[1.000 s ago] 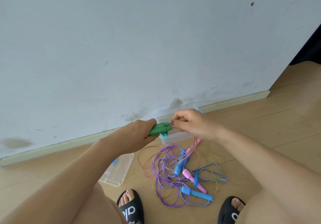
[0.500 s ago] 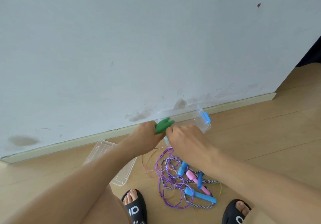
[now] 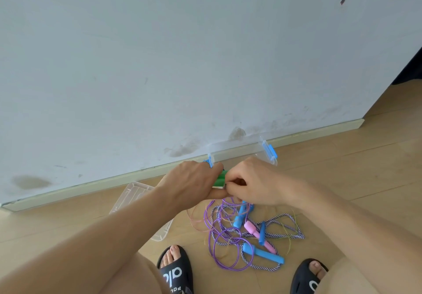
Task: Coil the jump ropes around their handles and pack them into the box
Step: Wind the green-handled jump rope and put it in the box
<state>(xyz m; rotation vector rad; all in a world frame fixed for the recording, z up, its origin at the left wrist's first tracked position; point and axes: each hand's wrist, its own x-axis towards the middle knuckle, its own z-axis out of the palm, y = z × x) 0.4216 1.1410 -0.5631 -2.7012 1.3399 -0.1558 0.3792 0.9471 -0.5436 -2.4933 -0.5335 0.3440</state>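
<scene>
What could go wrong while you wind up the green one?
The ropes on the floor lie tangled together, so pulling one might drag the others along. The left hand grips the green handles while the right hand pinches at their end; a slip could undo the coil. The pile sits close to the slippers, so a foot might catch a loop.

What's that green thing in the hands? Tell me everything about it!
Only a small part of the green handles shows between the two hands, above the floor in front of the clear box. They look like smooth plastic or foam, lying tilted. The left hand grips them from the left; the right hand pinches at their near end. Whether rope is wound on them cannot be told.
</scene>
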